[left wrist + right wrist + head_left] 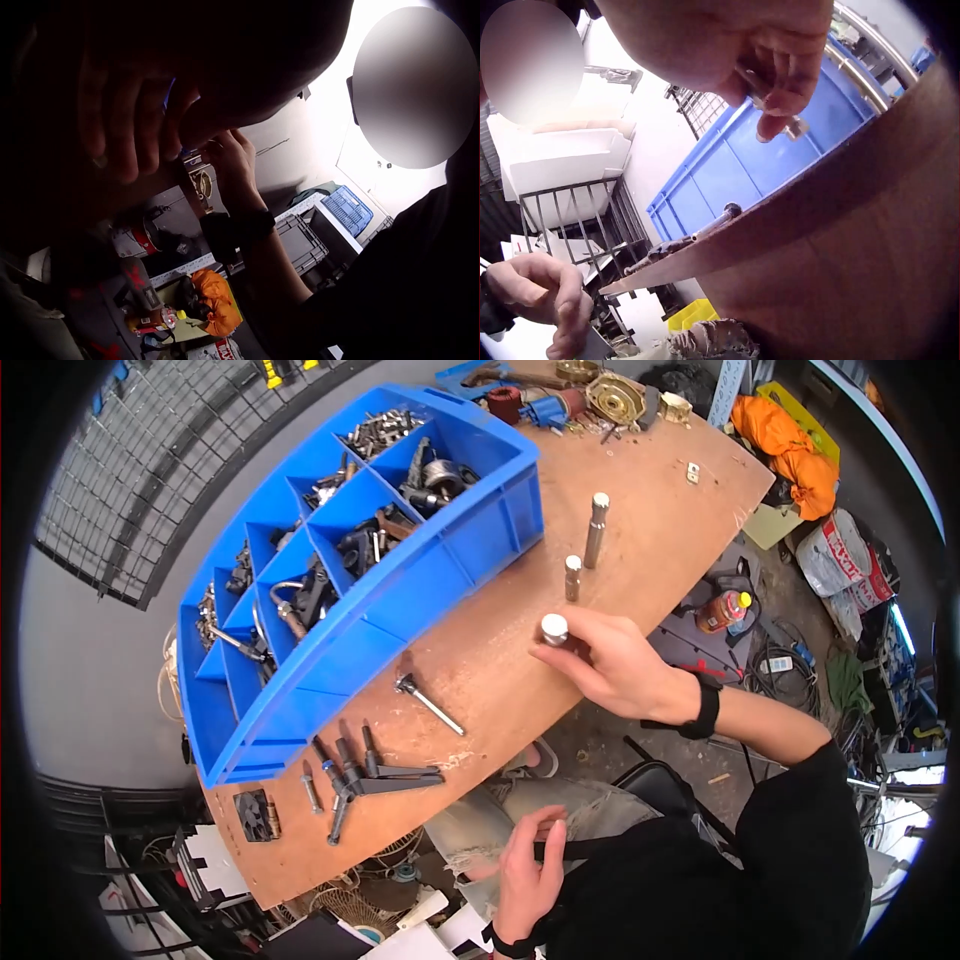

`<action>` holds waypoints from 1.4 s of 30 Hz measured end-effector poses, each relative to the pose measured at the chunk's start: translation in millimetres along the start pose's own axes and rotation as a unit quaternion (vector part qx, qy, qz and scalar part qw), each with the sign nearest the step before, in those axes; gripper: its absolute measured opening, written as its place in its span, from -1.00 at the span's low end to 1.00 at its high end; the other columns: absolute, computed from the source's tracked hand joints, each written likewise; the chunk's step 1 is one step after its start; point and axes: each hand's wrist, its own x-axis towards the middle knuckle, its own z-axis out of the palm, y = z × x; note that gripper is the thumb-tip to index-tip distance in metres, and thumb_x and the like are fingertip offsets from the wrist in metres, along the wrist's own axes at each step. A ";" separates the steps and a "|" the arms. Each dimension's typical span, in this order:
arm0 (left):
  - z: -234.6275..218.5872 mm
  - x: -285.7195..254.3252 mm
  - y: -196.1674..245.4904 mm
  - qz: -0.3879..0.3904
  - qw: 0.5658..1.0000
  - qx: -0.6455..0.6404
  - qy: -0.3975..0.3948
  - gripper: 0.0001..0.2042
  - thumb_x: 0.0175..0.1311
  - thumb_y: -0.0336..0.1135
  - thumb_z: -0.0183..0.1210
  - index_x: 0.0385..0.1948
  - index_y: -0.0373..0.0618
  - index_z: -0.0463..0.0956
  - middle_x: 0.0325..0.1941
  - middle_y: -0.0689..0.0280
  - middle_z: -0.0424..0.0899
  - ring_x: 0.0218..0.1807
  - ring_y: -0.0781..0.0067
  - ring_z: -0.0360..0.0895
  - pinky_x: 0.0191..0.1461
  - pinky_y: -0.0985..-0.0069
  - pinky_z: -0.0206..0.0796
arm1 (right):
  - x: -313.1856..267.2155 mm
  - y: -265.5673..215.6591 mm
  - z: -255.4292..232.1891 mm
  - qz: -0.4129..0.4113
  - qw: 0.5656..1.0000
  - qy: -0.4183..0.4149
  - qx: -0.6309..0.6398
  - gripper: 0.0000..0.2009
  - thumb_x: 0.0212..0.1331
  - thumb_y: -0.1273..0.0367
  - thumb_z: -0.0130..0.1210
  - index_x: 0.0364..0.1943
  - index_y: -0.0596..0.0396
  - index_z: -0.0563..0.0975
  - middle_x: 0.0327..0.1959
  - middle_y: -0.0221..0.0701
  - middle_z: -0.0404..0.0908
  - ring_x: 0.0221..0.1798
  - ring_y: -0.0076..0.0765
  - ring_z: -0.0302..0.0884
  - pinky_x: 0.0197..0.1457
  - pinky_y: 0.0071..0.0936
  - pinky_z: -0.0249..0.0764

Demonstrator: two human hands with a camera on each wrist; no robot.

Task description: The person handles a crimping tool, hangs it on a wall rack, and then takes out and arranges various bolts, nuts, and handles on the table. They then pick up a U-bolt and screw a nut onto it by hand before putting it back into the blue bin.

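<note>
In the head view, the right hand (pixel 630 670) pinches a short metal cylinder (pixel 554 628) with a bright round end, over the table's near edge. Two more metal cylinders, one tall (pixel 595 532) and one shorter (pixel 573 579), stand upright in a row beyond it. The right wrist view has the right hand's (pixel 761 56) fingertips around the metal piece (pixel 796 129), close to the tabletop; the palm hides part of it. Away from the table, the left hand (pixel 530 868) hangs above the lap, fingers relaxed and holding nothing.
A blue divided bin (pixel 400 600) full of metal parts stands along the table's far side. A bolt-like rod (pixel 432 705), a dark multi-armed part (pixel 350 785) and a black square piece (pixel 257 816) lie nearer. Motor parts (pixel 615 398) cover the far end.
</note>
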 end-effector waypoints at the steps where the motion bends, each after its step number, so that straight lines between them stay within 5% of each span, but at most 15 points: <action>1: 5.0 2.2 -3.6 0.012 1.000 0.001 -0.004 -0.80 0.44 -0.42 0.10 -0.02 -0.31 0.50 -0.11 0.06 0.66 -0.11 0.20 0.67 -0.01 0.38 0.48 | 2.3 2.3 1.1 0.009 1.000 -0.019 -0.006 -0.80 0.33 0.38 0.17 -0.19 0.24 0.44 -0.42 -0.13 0.49 -0.40 0.00 0.48 -0.33 -0.22 0.39; 19: 9.7 -15.8 -29.3 0.005 1.000 0.005 0.013 -0.76 0.42 -0.44 0.11 0.04 -0.34 0.48 -0.11 0.11 0.70 -0.10 0.33 0.65 0.05 0.45 0.43 | 0.7 16.5 8.3 0.060 0.998 -0.024 -0.018 -0.77 0.28 0.36 0.21 -0.26 0.23 0.41 -0.55 -0.21 0.45 -0.54 -0.24 0.45 -0.44 -0.29 0.33; 23: 13.1 -17.0 -28.8 0.003 1.000 -0.006 0.008 -0.77 0.42 -0.45 0.10 0.04 -0.31 0.47 -0.08 0.06 0.67 -0.08 0.20 0.67 0.04 0.38 0.48 | 3.2 8.9 5.7 0.073 0.997 -0.025 -0.031 -0.76 0.27 0.35 0.23 -0.24 0.22 0.41 -0.54 -0.22 0.44 -0.54 -0.26 0.44 -0.44 -0.29 0.33; 32: 19.1 -11.9 -32.3 0.007 1.000 -0.023 0.017 -0.73 0.41 -0.46 0.11 0.08 -0.32 0.45 -0.07 0.07 0.66 -0.08 0.24 0.64 0.05 0.40 0.46 | -6.7 4.3 -15.1 0.093 0.994 -0.028 -0.039 -0.61 0.12 0.35 0.33 -0.01 0.20 0.50 -0.28 -0.28 0.58 -0.47 -0.38 0.47 -0.40 -0.44 0.40; 35: 15.3 0.5 -21.5 0.050 0.997 0.020 0.048 -0.68 0.37 -0.49 0.15 0.12 -0.34 0.41 -0.02 0.08 0.65 -0.09 0.34 0.62 0.04 0.44 0.44 | -17.6 23.4 -32.1 -0.036 0.988 0.056 -0.138 -0.54 0.03 0.36 0.37 0.04 0.16 0.52 -0.21 -0.36 0.63 -0.39 -0.48 0.47 -0.43 -0.52 0.38; 37: 13.4 15.9 -10.3 0.083 0.992 0.044 0.083 -0.66 0.35 -0.50 0.18 0.13 -0.35 0.41 0.05 0.06 0.62 -0.07 0.34 0.60 0.06 0.43 0.44 | -20.5 25.6 -49.4 0.036 0.984 0.095 -0.146 -0.51 -0.04 0.36 0.39 0.05 0.14 0.54 -0.13 -0.43 0.65 -0.33 -0.55 0.43 -0.34 -0.56 0.39; 42: 24.0 84.4 29.8 0.169 0.970 0.043 0.170 -0.55 0.32 -0.46 0.23 0.21 -0.37 0.35 0.16 -0.07 0.52 0.13 0.03 0.54 0.19 0.25 0.39 | 16.0 50.9 -71.1 0.058 0.985 0.126 -0.103 -0.47 0.11 0.29 0.34 0.15 0.23 0.47 0.01 -0.30 0.62 -0.30 -0.54 0.51 -0.31 -0.50 0.48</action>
